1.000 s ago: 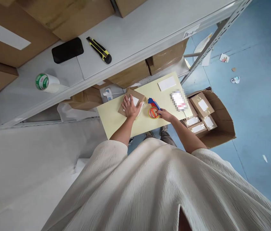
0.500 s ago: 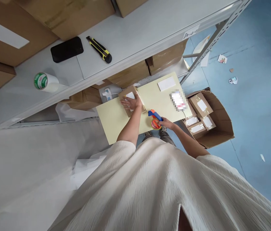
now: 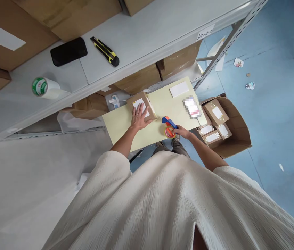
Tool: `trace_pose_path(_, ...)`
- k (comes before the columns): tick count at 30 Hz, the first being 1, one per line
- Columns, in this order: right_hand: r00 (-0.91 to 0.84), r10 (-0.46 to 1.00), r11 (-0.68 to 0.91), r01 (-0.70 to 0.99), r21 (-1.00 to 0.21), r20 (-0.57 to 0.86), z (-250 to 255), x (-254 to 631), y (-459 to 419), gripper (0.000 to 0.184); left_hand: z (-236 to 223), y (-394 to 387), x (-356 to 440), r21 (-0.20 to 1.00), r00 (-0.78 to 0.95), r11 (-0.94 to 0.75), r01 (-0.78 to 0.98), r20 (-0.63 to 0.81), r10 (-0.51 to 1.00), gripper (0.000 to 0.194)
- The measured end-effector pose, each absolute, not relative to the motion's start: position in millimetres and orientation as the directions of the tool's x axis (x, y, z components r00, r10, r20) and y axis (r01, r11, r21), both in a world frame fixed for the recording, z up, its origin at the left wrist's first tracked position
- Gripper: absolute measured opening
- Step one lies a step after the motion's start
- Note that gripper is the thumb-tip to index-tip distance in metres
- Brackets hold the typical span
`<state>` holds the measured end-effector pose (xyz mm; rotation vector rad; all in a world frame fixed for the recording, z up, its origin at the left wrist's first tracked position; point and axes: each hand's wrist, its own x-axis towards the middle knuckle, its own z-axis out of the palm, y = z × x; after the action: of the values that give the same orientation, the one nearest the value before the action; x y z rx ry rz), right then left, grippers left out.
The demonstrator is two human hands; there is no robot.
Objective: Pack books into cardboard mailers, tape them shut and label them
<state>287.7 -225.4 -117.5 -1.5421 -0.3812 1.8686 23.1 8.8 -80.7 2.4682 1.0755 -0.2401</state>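
Note:
A small cardboard box (image 3: 132,103) with a white label (image 3: 145,110) on top lies on the pale yellow table (image 3: 118,129). My left hand (image 3: 139,118) rests on the label and the near side of the box, fingers spread. Clear tape shows along the box's right edge. To the right of it, my right hand (image 3: 181,131) grips a blue and orange tape dispenser (image 3: 169,122) with a roll of tape on it. The dispenser is held over the table's front edge, apart from the box.
A white card (image 3: 179,89) and a blurred-out phone (image 3: 192,107) lie on the table's right part. An open carton (image 3: 241,137) with several labelled boxes stands at the right. On the shelf (image 3: 136,38) above are a utility knife (image 3: 105,51), a black phone (image 3: 68,51) and a tape roll (image 3: 46,87).
My left hand has slid back from the box's right edge and now lies flat on the label with its fingers pointing away. The right hand still grips the tape dispenser, nearly unmoved.

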Motion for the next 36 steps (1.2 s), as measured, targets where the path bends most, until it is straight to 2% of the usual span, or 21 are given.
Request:
trace_pose_path(3, -0.027, 0.672, -0.698, -0.356, -0.621, -0.74, -121.8, 288.7, -218.4, 0.046, -85.4, -3.0, 36.2, 0.296, 0.586, -0.51, 0.808, -0.301, 0.753, 0.107)
trace_pose_path(9, -0.002, 0.729, -0.655, -0.291, -0.697, -0.685, -124.1, 283.6, -187.4, 0.048, -92.0, -31.3, 63.3, 0.206, 0.243, -0.198, 0.958, -0.221, 0.945, 0.101)
trace_pose_path(17, -0.012, 0.688, -0.721, -0.13, -0.681, -0.726, -123.8, 307.5, -198.4, 0.037, -85.8, -31.5, 85.6, 0.161, -0.021, 0.065, 0.985, -0.258, 0.966, 0.099)
trace_pose_path(22, -0.023, 0.682, -0.731, -0.066, -0.679, -0.731, -121.9, 301.1, -199.4, 0.037, -86.7, -28.0, 83.5, 0.166, 0.001, 0.044, 0.985, -0.259, 0.966, 0.093)
trace_pose_path(29, -0.091, 0.687, -0.7, 0.18, -0.691, -0.721, -116.0, 280.3, -164.3, 0.028, -87.5, -23.9, 75.5, 0.177, 0.04, 0.019, 0.984, -0.324, 0.945, 0.09)
trace_pose_path(36, -0.07, 0.706, -0.647, 0.339, -0.683, -0.704, -124.7, 283.3, -126.1, 0.036, -92.4, -19.8, 72.2, 0.175, 0.056, 0.008, 0.984, -0.359, 0.932, 0.091)
